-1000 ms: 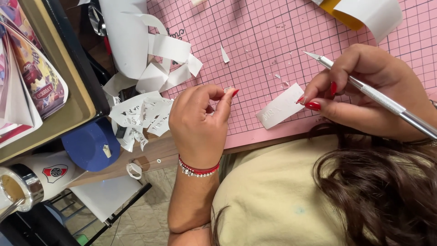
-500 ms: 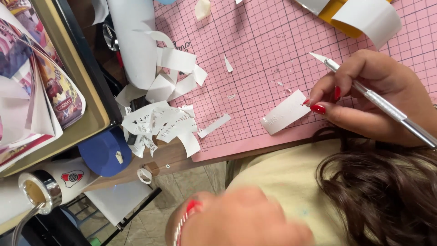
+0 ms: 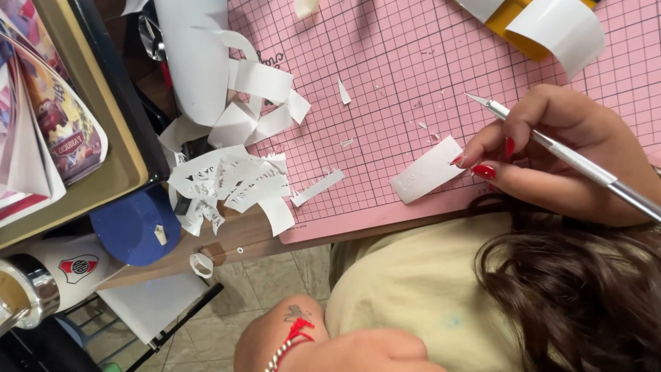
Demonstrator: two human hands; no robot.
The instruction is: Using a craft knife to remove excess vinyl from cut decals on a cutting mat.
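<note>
Pink gridded cutting mat (image 3: 385, 83) is seen from the head view to cover most of a wooden tabletop (image 3: 234, 238), with tiled floor visible below the table edge. On the mat's near edge a small white paper rectangle (image 3: 427, 178), faintly embossed or cut with marks too small to make out, is pinned under the red-nailed fingertips of the right hand (image 3: 564, 158). A silver craft knife (image 3: 558, 148) is gripped in that same closed hand, its blade tip lifted off the mat and pointed away from the paper. The left hand (image 3: 365, 351) is held low against the cream shirt, off the table, at the bottom of the frame; a red and white bracelet (image 3: 292, 337) is worn at its wrist, and whether its fingers are curled or loose cannot be told. A heap of white paper offcuts (image 3: 231, 182) is piled at the mat's left corner, with a loose strip (image 3: 317, 188) just beside it. The cutting appears paused, with the piece only being steadied. For the cut to go on, the blade would need to be brought down onto the paper while the piece is kept flat.
</note>
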